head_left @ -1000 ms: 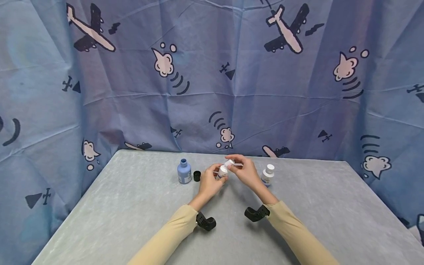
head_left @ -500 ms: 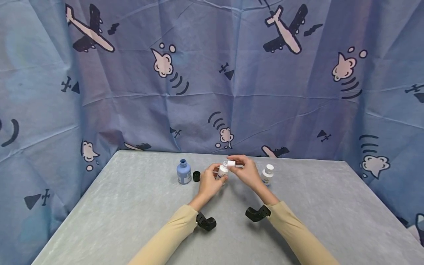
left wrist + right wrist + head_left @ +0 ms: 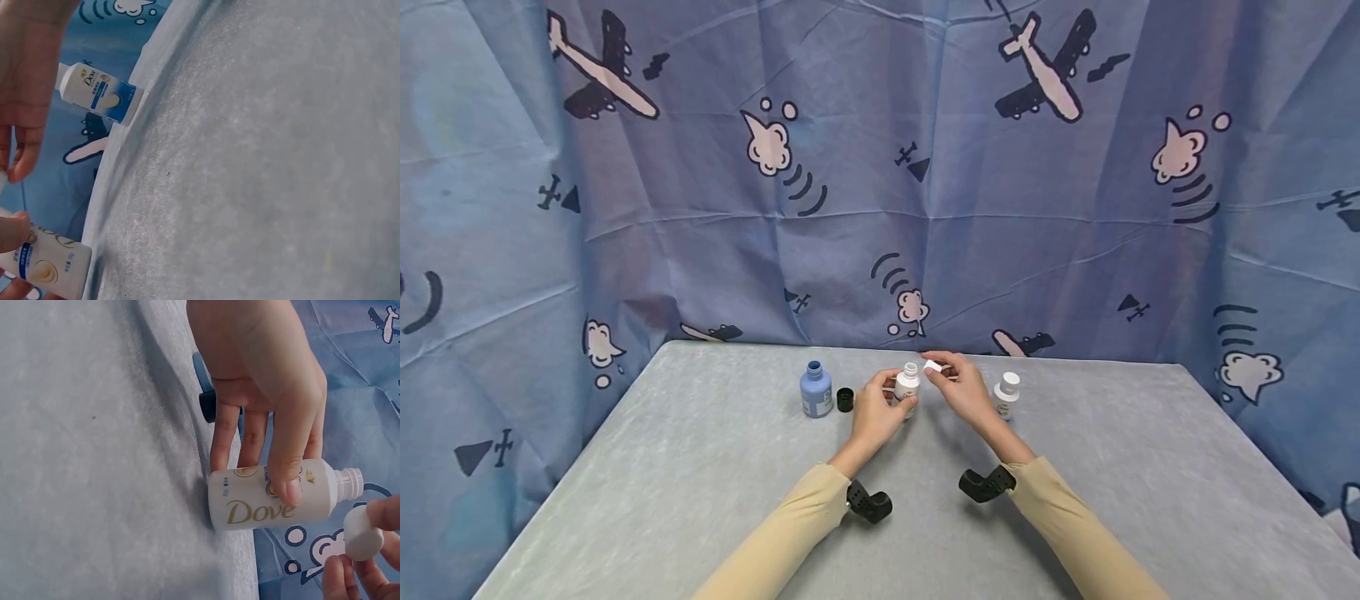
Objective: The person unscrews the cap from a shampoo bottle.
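My left hand grips a small white Dove bottle around its body, thumb across the label. The bottle stands upright on or just over the table, and its threaded neck is bare. Just right of that neck, my right hand pinches a white screw cap between thumb and fingers, apart from the bottle. In the left wrist view, part of the held bottle shows at the lower left, the right hand above it.
A second white Dove bottle, capped, stands right of my right hand. To the left are an uncapped blue bottle and a black cap on the grey-covered table. A blue printed curtain hangs behind the table.
The white cap has come off the bottle's neck and moved right with my right hand, turning as it went. My left hand with the bottle has stayed nearly still.
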`<state>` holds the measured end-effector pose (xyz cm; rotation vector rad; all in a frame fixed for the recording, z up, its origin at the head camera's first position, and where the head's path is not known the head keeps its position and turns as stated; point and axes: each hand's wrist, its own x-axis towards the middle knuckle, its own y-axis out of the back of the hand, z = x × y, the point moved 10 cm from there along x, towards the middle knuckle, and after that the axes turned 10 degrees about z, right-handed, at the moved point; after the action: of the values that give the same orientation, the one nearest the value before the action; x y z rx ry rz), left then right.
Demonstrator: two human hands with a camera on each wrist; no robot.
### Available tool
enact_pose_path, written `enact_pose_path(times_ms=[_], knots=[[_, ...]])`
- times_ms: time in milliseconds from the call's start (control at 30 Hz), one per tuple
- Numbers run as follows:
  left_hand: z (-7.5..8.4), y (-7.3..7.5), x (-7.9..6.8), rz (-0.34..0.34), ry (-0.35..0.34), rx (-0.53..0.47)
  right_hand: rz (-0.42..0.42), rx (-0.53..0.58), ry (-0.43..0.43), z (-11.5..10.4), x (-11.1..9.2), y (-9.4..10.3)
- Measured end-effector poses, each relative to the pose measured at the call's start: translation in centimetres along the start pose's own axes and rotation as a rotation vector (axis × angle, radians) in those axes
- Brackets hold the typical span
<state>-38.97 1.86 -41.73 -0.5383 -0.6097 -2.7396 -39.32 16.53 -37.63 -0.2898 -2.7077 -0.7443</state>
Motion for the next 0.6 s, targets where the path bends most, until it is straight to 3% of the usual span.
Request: enact_pose_path(times_ms=[367, 600], knots=[[-0.2, 0.4, 0.1, 0.015, 0.026, -0.054, -0.020, -0.011, -0.058, 1.3, -0.3, 0.0], [-0.2, 0.2, 0.0, -0.002, 0.012, -0.092, -0.052, -0.043, -0.036, 1.9, -0.3, -0.4]])
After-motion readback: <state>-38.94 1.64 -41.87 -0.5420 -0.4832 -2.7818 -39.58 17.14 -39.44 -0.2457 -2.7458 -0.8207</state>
